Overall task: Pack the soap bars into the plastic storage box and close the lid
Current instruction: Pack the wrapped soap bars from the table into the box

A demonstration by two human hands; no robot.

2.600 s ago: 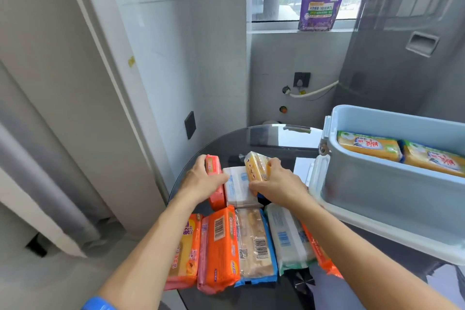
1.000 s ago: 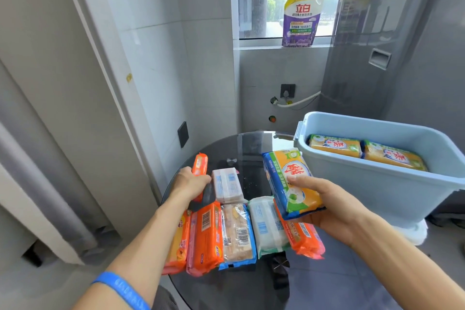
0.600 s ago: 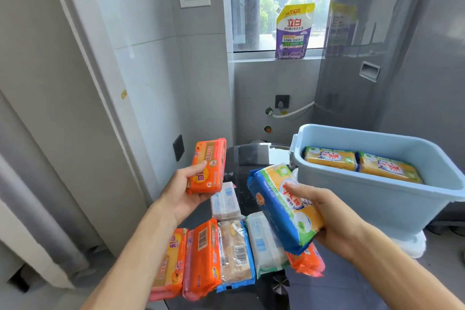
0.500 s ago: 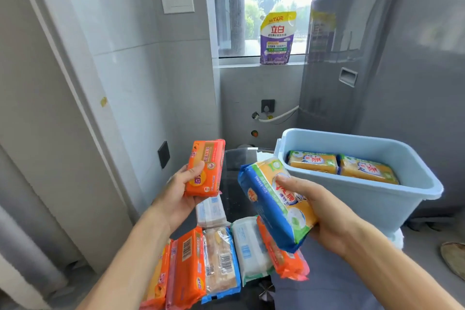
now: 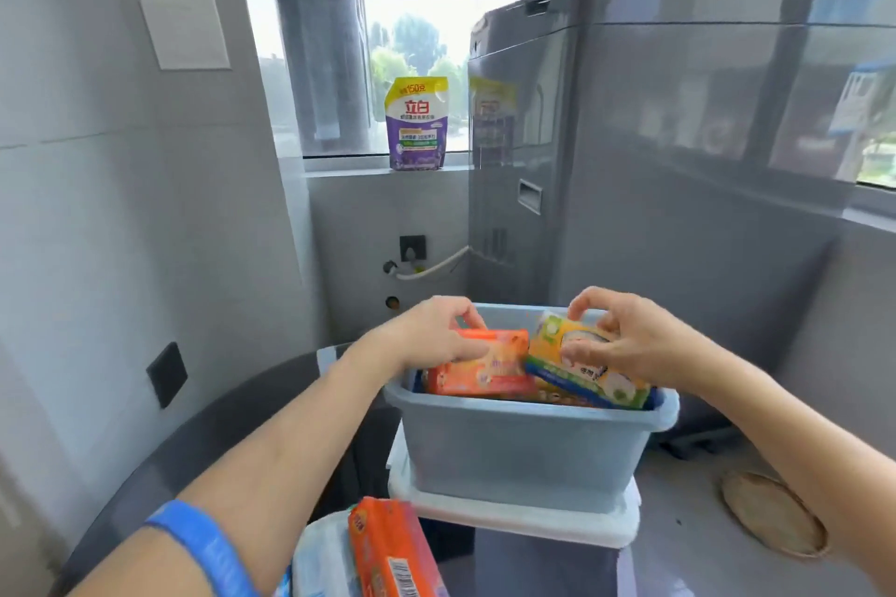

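The light blue plastic storage box stands on its white lid on the dark round table. My left hand grips an orange soap pack just above the box's left half. My right hand grips a yellow, green and blue soap pack, tilted over the box's right half. Other packs lie lower in the box, mostly hidden. On the table near me lie another orange soap pack and a white-and-blue one.
A purple detergent pouch stands on the windowsill. A tall grey appliance rises right behind the box. Tiled walls close in on the left. A round woven mat lies on the floor at the right.
Both hands have carried their soap packs from above the table to over the box's opening. My view has swung right and closer to the box.
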